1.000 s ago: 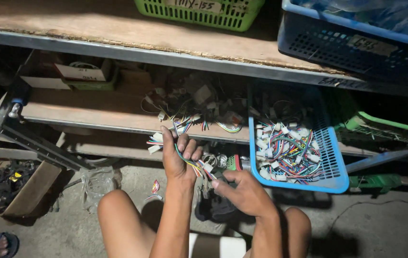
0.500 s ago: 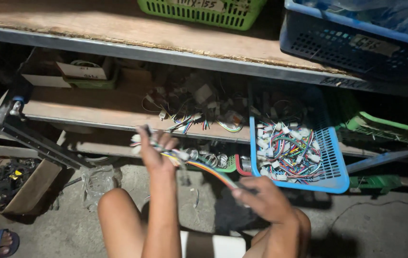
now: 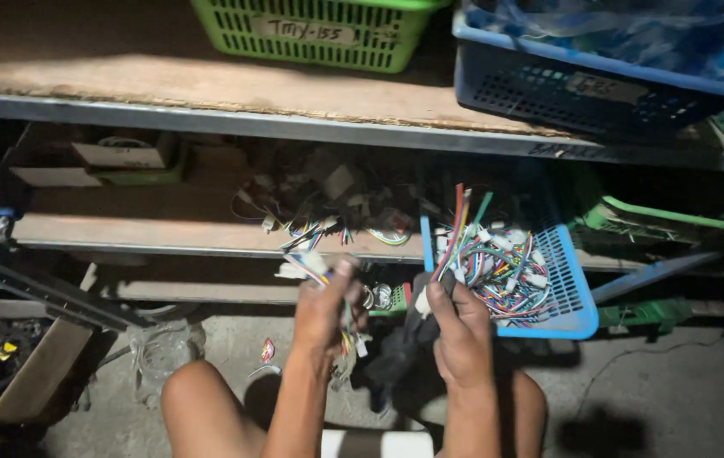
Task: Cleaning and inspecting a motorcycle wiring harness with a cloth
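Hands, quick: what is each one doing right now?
Left hand: closed on a bundle of thin multicoloured wires with small white plastic connectors.
Right hand: closed on a dark cable bundle ending in coloured wire ends.

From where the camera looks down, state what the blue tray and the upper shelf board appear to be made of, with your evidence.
Blue tray: likely moulded plastic, matte; its floor is a regular perforated grid and the rim is smooth and even in colour. Upper shelf board: seemingly chipboard or plywood, unfinished; its front edge looks rough and crumbly, and it sits on a grey metal-looking rail.
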